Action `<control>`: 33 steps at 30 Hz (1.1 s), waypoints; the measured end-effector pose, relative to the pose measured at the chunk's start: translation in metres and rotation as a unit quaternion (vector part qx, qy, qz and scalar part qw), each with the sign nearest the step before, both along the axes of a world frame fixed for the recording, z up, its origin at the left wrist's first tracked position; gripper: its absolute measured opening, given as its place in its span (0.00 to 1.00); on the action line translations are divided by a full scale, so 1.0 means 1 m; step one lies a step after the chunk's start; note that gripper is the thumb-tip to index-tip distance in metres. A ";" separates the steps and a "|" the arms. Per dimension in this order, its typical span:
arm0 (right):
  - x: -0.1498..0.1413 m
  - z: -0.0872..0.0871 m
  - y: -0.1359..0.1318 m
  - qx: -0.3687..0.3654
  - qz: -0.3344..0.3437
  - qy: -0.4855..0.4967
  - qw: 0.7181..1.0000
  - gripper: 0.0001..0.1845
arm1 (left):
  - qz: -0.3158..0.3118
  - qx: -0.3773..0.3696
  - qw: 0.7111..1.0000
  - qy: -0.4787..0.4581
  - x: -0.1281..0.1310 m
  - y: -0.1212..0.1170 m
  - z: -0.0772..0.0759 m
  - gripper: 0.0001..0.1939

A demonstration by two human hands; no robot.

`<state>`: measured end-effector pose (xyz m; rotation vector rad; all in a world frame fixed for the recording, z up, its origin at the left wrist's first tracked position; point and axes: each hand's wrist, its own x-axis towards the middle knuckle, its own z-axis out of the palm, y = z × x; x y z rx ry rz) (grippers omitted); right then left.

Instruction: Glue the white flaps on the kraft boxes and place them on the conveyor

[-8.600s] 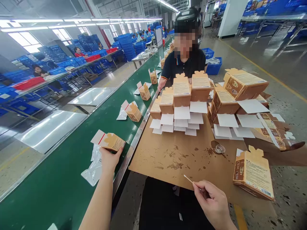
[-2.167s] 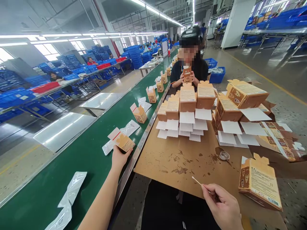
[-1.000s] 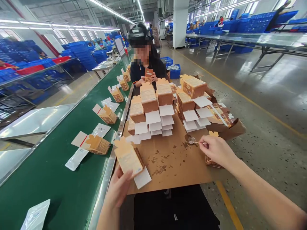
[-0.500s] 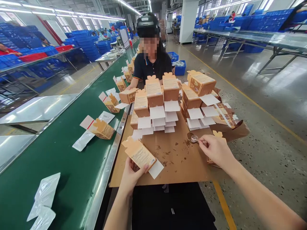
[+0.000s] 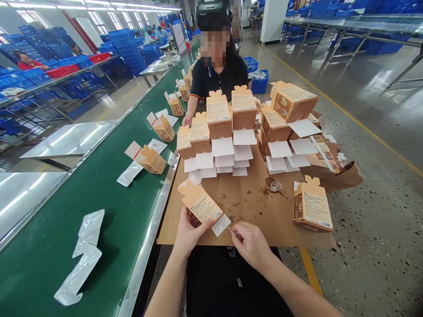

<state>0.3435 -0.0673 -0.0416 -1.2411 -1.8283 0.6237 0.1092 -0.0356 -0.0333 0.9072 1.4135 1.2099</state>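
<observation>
Over the near edge of the brown board [image 5: 287, 231], holds a carton [image 5: 201, 204] slantwise in the left hand [image 5: 191, 231], gripping around the lower side with the thumb across the printed face. With the right hand [image 5: 251, 242], curled closed, pinches a thin swab [image 5: 230, 228] between thumb and fingers, pointing toward the carton's white flap [image 5: 220, 225]; cannot tell from this view whether touching it or just above. Farther up the board, beyond dark wet spots [image 5: 249, 193], has a small clear dish [image 5: 275, 186], and to the right of that another box [image 5: 313, 204] with printing facing up. Behind these, shows a stack of boxes [image 5: 220, 114] with white flaps sticking out toward the near side, and beside it, farther right, a second stack [image 5: 291, 103]. Along the left, past a metal rail [image 5: 148, 237], shows a green belt [image 5: 109, 176] bearing a row of open boxes [image 5: 153, 159] with silvery pouches lying near them, and closer in, a crumpled silvery pouch [image 5: 87, 251]. Across the stacks, shows a person [image 5: 214, 79] in a dark shirt, reaching with one hand toward the belt side.
</observation>
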 end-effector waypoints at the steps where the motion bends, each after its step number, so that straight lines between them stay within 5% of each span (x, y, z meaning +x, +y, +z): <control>1: 0.004 0.001 0.000 0.002 -0.008 0.005 1.000 0.17 | 0.003 0.012 1.000 0.019 0.003 -0.004 0.002 0.46; 5: 0.027 0.007 -0.009 0.009 -0.049 0.024 0.998 0.17 | 0.008 0.052 0.989 0.135 0.014 -0.024 0.005 0.42; 10: 0.052 0.020 -0.034 -0.001 -0.092 0.046 0.995 0.18 | -0.015 0.045 0.963 0.265 0.012 -0.044 -0.011 0.34; 18: 0.051 0.023 -0.049 -0.018 -0.101 0.084 0.991 0.19 | -0.015 0.082 0.946 0.312 0.005 -0.035 -0.035 0.31; 21: 0.053 0.018 -0.049 -0.005 -0.107 0.089 0.990 0.19 | 0.057 0.060 0.931 0.355 -0.032 -0.022 -0.022 0.35; 25: 0.062 0.012 -0.052 -0.001 -0.125 0.080 0.989 0.19 | 0.209 -0.056 0.887 0.409 -0.120 -0.013 0.004 0.39; 28: 0.061 0.007 -0.051 -0.030 -0.123 0.089 0.988 0.19 | 0.264 -0.103 0.869 0.407 -0.168 -0.001 0.013 0.40; 33: 0.047 0.002 -0.036 -0.048 -0.097 0.113 0.988 0.17 | 0.251 -0.036 0.898 0.360 -0.176 0.049 0.018 0.42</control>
